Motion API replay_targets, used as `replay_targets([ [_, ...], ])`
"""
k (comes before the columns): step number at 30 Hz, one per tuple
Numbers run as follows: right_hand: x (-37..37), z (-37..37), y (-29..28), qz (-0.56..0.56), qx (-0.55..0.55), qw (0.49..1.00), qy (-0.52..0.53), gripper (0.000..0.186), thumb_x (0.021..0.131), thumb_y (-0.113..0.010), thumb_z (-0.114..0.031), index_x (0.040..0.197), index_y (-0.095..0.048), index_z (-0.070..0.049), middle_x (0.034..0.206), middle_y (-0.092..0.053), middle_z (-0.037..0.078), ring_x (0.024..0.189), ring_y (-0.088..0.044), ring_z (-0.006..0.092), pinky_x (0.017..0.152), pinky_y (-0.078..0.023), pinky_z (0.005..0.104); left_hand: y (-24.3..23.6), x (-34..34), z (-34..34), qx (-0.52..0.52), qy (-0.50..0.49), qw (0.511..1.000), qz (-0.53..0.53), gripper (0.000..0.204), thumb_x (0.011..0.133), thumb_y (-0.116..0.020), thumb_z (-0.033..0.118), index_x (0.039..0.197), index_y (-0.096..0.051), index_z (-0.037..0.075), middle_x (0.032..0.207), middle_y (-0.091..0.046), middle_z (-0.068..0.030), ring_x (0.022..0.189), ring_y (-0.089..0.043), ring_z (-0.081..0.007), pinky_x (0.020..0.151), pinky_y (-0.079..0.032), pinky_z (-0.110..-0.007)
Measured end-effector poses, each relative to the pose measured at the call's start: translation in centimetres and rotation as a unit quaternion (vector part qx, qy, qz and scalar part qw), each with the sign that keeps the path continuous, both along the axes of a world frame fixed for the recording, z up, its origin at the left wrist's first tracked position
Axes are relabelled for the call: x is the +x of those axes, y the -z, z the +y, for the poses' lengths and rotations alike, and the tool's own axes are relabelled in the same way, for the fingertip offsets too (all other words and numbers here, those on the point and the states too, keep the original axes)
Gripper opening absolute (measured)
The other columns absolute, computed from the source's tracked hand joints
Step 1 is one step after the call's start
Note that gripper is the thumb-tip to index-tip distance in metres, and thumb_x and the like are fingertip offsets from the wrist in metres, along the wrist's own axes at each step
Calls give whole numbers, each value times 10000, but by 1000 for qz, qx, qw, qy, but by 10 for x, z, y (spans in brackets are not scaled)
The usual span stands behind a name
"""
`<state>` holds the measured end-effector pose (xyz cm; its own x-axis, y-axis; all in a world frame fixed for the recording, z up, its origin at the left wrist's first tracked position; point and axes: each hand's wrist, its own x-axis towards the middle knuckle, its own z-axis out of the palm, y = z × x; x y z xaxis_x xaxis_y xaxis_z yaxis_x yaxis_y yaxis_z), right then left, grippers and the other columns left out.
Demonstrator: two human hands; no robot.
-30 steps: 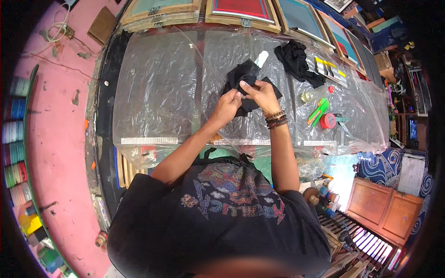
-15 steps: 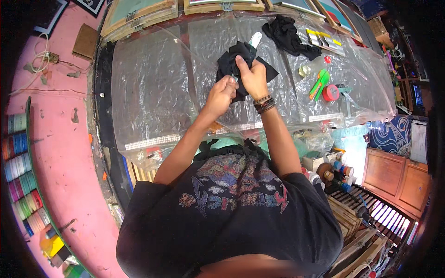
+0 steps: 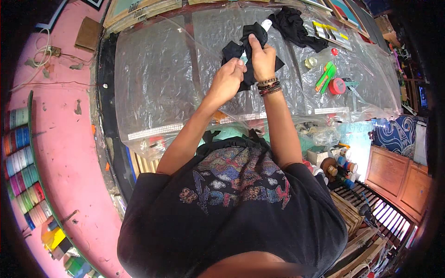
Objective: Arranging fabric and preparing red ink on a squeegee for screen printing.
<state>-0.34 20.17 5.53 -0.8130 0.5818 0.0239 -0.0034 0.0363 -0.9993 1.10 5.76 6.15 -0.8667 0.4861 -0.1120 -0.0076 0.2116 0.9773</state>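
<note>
My right hand [image 3: 263,61] is closed round a black cloth [image 3: 233,50], thumb pressed on top, over the far part of a slim tool. The tool's white rounded end [image 3: 266,24] sticks out past the cloth. My left hand [image 3: 228,79] pinches near the tool's other end, where a pale bluish bit shows beside the fingertips. Most of the tool is hidden by cloth and fingers, so its kind is unclear. Both hands are above the plastic-covered table [image 3: 153,78], and loose cloth hangs below and beside them.
To the right lie a crumpled black cloth [image 3: 296,30], yellow-edged flat tools [image 3: 331,33], a green-and-orange cutter [image 3: 326,76], a round pink-red container [image 3: 337,86], a small clear jar [image 3: 310,62] and a red cap [image 3: 334,52]. Wooden frames [image 3: 143,13] line the far edge.
Both hands have moved slightly away from me and right with the cloth and tool. The cloth has shifted along the tool, baring more of the pale bit by my left fingers.
</note>
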Motion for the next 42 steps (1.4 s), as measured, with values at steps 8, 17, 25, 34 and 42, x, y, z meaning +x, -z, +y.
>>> replay_targets([
  [8, -3, -4, -9, -12, -167, 986, 25, 358, 948, -684, -289, 710, -634, -26, 661, -597, -11, 576, -513, 92, 520, -399, 279, -2, 0, 1, -8, -12, 999, 29, 382, 1072, -415, 347, 933, -578, 30, 701, -494, -3, 618, -456, -116, 586, -395, -302],
  [17, 14, -27, -28, 56, -294, 935, -191, 219, 967, -684, -284, 916, -667, -71, 810, -666, -18, 651, -563, 50, 586, -429, 218, 19, 6, -4, 204, -45, 978, -12, 359, 1075, -433, 396, 1019, -509, 50, 716, -378, 54, 617, -331, -45, 547, -290, -222],
  [25, 19, -6, -40, 29, -116, 956, -268, 299, 1005, -610, -306, 959, -676, -19, 820, -662, 17, 720, -571, 71, 649, -453, 254, 6, -1, -4, 270, 1, 963, -9, 399, 1068, -426, 441, 996, -497, 55, 721, -379, 47, 613, -329, -46, 541, -285, -219],
  [34, 31, -13, -40, 88, 56, 995, -1, 291, 988, -590, -264, 1019, -664, 16, 809, -664, 118, 742, -608, 200, 705, -487, 357, -13, 11, 12, 160, 13, 986, -38, 357, 1078, -425, 405, 916, -470, 91, 706, -366, 60, 581, -328, -31, 496, -281, -207],
  [42, 28, 11, -44, 111, -21, 993, 29, 327, 990, -594, -273, 905, -645, 38, 708, -605, 3, 681, -491, 89, 606, -429, 311, -37, 12, 23, 32, 28, 997, 59, 388, 1090, -395, 370, 918, -527, 48, 673, -444, 24, 580, -405, -66, 525, -355, -247],
])
